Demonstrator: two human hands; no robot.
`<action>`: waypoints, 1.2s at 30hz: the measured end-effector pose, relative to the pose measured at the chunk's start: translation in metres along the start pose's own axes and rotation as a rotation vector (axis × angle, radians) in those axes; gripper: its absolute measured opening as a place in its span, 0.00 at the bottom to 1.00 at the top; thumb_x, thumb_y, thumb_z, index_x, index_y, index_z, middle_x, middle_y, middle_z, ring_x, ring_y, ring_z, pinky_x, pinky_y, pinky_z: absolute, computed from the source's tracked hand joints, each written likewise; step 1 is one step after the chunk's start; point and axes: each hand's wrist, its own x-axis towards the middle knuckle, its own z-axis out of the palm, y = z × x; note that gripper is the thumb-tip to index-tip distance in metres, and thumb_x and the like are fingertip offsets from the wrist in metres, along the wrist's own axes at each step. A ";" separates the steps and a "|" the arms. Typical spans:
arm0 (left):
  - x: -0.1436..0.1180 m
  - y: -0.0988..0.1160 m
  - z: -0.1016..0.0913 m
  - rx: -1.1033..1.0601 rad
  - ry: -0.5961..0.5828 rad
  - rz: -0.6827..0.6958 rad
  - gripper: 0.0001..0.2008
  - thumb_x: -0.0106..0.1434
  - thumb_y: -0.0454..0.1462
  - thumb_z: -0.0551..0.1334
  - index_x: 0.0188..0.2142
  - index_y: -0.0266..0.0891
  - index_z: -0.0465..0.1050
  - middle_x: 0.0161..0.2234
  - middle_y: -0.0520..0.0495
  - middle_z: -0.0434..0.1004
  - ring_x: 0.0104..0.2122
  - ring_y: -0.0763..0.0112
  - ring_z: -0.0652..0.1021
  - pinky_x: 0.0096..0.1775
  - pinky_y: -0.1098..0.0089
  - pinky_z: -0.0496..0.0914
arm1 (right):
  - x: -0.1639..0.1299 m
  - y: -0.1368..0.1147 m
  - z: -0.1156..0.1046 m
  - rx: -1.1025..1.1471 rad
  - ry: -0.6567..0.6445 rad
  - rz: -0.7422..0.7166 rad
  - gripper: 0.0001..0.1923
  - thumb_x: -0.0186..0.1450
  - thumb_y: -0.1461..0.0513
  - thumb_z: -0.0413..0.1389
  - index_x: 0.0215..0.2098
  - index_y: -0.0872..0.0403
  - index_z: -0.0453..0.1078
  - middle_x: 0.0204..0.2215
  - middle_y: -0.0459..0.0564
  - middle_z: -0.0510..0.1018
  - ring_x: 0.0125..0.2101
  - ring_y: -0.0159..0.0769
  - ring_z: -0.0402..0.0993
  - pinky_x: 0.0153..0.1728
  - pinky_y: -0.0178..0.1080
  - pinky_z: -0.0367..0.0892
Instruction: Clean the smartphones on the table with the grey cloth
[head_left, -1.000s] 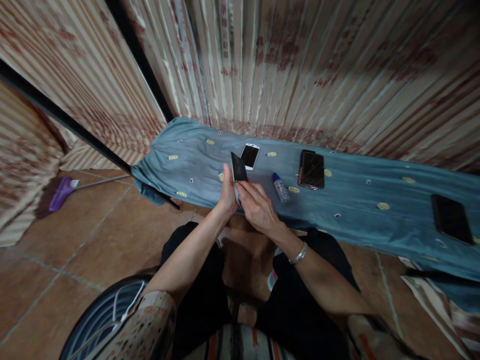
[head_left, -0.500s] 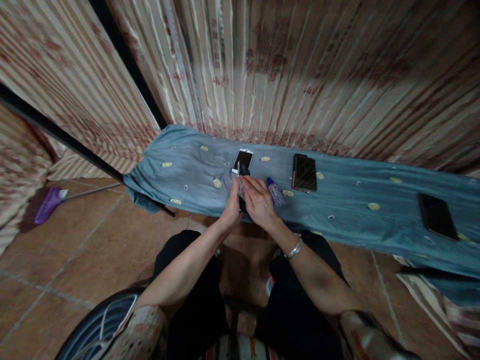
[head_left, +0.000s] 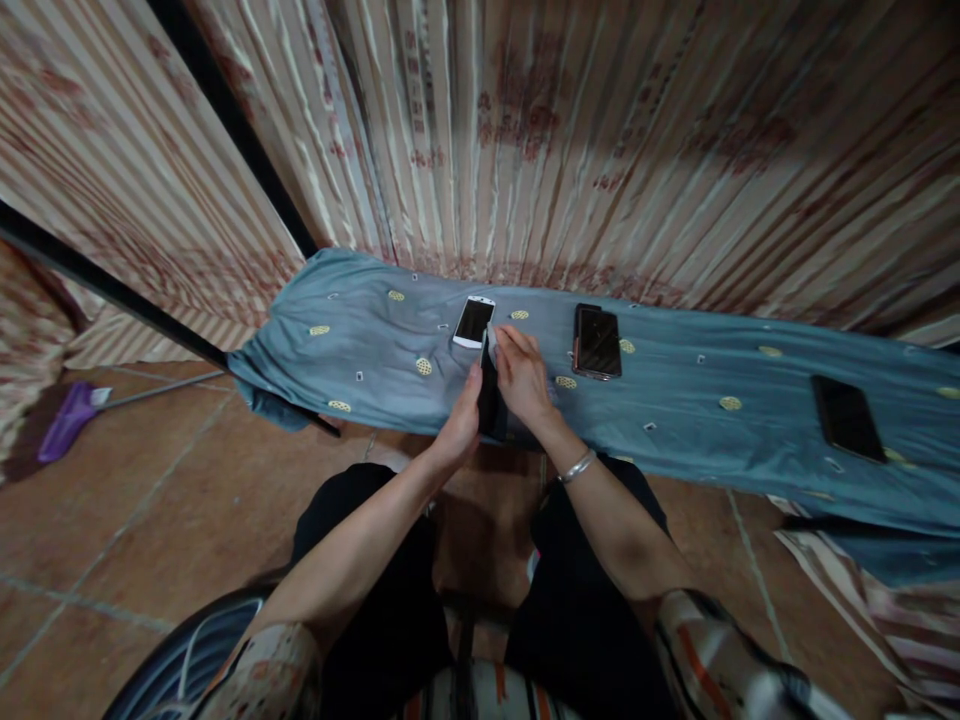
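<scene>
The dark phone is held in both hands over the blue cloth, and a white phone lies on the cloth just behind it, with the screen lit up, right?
Not lit: the head view shows the white phone with a dark screen. The rest stands.

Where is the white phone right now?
The white phone lies on the blue cloth, near its far edge by the striped curtain. It is just beyond and a little left of the two hands holding a dark phone.
</scene>
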 end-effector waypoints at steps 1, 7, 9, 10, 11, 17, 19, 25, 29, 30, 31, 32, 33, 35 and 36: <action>0.000 0.001 -0.001 0.012 -0.015 0.022 0.18 0.75 0.41 0.54 0.58 0.48 0.76 0.55 0.47 0.83 0.67 0.63 0.72 0.63 0.59 0.70 | 0.000 0.003 0.001 0.002 0.003 0.009 0.24 0.77 0.63 0.43 0.64 0.54 0.72 0.60 0.61 0.78 0.58 0.49 0.74 0.64 0.57 0.69; 0.000 0.013 -0.001 0.061 -0.030 0.007 0.20 0.73 0.50 0.59 0.58 0.48 0.77 0.53 0.46 0.84 0.63 0.54 0.76 0.61 0.58 0.72 | -0.006 0.008 -0.001 0.003 -0.045 0.028 0.24 0.76 0.63 0.44 0.64 0.55 0.72 0.59 0.62 0.79 0.58 0.51 0.75 0.64 0.60 0.68; 0.000 0.017 0.000 0.072 -0.024 0.002 0.21 0.73 0.52 0.58 0.57 0.48 0.77 0.52 0.45 0.85 0.62 0.53 0.78 0.60 0.58 0.73 | -0.009 0.005 -0.003 -0.001 -0.047 0.007 0.25 0.76 0.63 0.44 0.65 0.56 0.72 0.61 0.62 0.78 0.59 0.50 0.74 0.65 0.59 0.68; 0.001 0.018 0.000 0.074 -0.021 0.001 0.21 0.74 0.52 0.57 0.57 0.47 0.78 0.51 0.45 0.85 0.61 0.53 0.78 0.60 0.58 0.73 | -0.011 0.003 -0.004 -0.003 -0.046 -0.007 0.25 0.75 0.64 0.45 0.66 0.56 0.72 0.61 0.62 0.78 0.59 0.50 0.73 0.65 0.58 0.68; 0.002 0.020 0.000 0.073 -0.017 0.002 0.21 0.74 0.51 0.55 0.56 0.47 0.78 0.50 0.44 0.85 0.60 0.53 0.78 0.60 0.58 0.73 | -0.013 0.001 -0.006 -0.003 -0.047 -0.022 0.25 0.75 0.64 0.45 0.66 0.57 0.72 0.62 0.62 0.77 0.59 0.50 0.73 0.65 0.58 0.69; 0.005 0.026 -0.004 0.047 0.033 0.003 0.22 0.74 0.52 0.56 0.54 0.43 0.79 0.47 0.43 0.86 0.56 0.53 0.81 0.58 0.58 0.74 | -0.024 -0.022 -0.010 0.017 -0.114 -0.098 0.27 0.74 0.66 0.44 0.68 0.56 0.71 0.63 0.61 0.77 0.61 0.50 0.71 0.65 0.58 0.69; 0.007 0.028 -0.007 0.037 0.053 0.026 0.22 0.73 0.53 0.57 0.52 0.42 0.79 0.46 0.44 0.86 0.54 0.55 0.82 0.57 0.60 0.75 | -0.029 -0.031 -0.010 0.038 -0.118 -0.133 0.27 0.75 0.66 0.44 0.67 0.55 0.71 0.63 0.60 0.77 0.60 0.49 0.72 0.64 0.57 0.70; 0.014 0.037 -0.019 0.033 0.094 0.070 0.24 0.72 0.55 0.58 0.45 0.39 0.80 0.40 0.45 0.86 0.46 0.59 0.85 0.50 0.64 0.78 | -0.044 -0.051 -0.007 0.116 -0.109 -0.228 0.26 0.76 0.66 0.44 0.67 0.51 0.72 0.60 0.57 0.80 0.59 0.47 0.75 0.63 0.55 0.73; 0.021 0.045 -0.026 0.059 0.167 0.051 0.29 0.74 0.57 0.52 0.41 0.37 0.82 0.32 0.44 0.85 0.39 0.59 0.86 0.45 0.65 0.79 | -0.052 -0.063 -0.010 0.144 -0.126 -0.291 0.26 0.76 0.67 0.43 0.66 0.54 0.73 0.58 0.60 0.81 0.58 0.47 0.76 0.61 0.54 0.74; 0.023 0.048 -0.027 0.064 0.184 0.045 0.30 0.74 0.57 0.51 0.40 0.37 0.82 0.30 0.44 0.85 0.38 0.60 0.86 0.45 0.65 0.79 | -0.053 -0.066 -0.012 0.152 -0.126 -0.307 0.25 0.76 0.67 0.43 0.65 0.54 0.73 0.58 0.60 0.81 0.58 0.47 0.76 0.61 0.54 0.74; 0.024 0.050 -0.028 0.066 0.193 0.038 0.31 0.75 0.57 0.50 0.40 0.36 0.82 0.29 0.43 0.84 0.37 0.60 0.86 0.45 0.65 0.79 | -0.054 -0.069 -0.014 0.162 -0.125 -0.321 0.25 0.76 0.68 0.43 0.65 0.54 0.74 0.57 0.60 0.82 0.57 0.46 0.77 0.60 0.53 0.75; 0.026 0.053 -0.029 0.062 0.194 0.032 0.32 0.75 0.56 0.49 0.41 0.35 0.82 0.29 0.43 0.84 0.37 0.60 0.86 0.45 0.65 0.79 | -0.055 -0.071 -0.017 0.175 -0.126 -0.332 0.25 0.76 0.68 0.44 0.64 0.54 0.75 0.56 0.60 0.82 0.57 0.46 0.77 0.60 0.53 0.75; 0.027 0.055 -0.030 0.053 0.190 0.028 0.32 0.76 0.56 0.49 0.42 0.34 0.82 0.29 0.43 0.84 0.36 0.61 0.86 0.46 0.65 0.79 | -0.056 -0.072 -0.020 0.193 -0.131 -0.333 0.25 0.76 0.68 0.44 0.63 0.53 0.75 0.56 0.59 0.83 0.56 0.45 0.78 0.60 0.52 0.75; 0.030 0.059 -0.029 0.025 0.179 0.041 0.31 0.76 0.55 0.49 0.44 0.34 0.82 0.29 0.43 0.84 0.35 0.63 0.86 0.46 0.66 0.79 | -0.055 -0.070 -0.026 0.240 -0.133 -0.295 0.23 0.76 0.66 0.45 0.62 0.52 0.76 0.55 0.57 0.83 0.55 0.44 0.79 0.58 0.52 0.76; 0.030 0.060 -0.028 0.009 0.175 0.057 0.30 0.76 0.54 0.50 0.45 0.34 0.82 0.30 0.44 0.85 0.33 0.64 0.85 0.46 0.67 0.79 | -0.054 -0.067 -0.029 0.269 -0.122 -0.248 0.23 0.76 0.65 0.45 0.60 0.51 0.77 0.55 0.57 0.84 0.55 0.44 0.79 0.58 0.51 0.76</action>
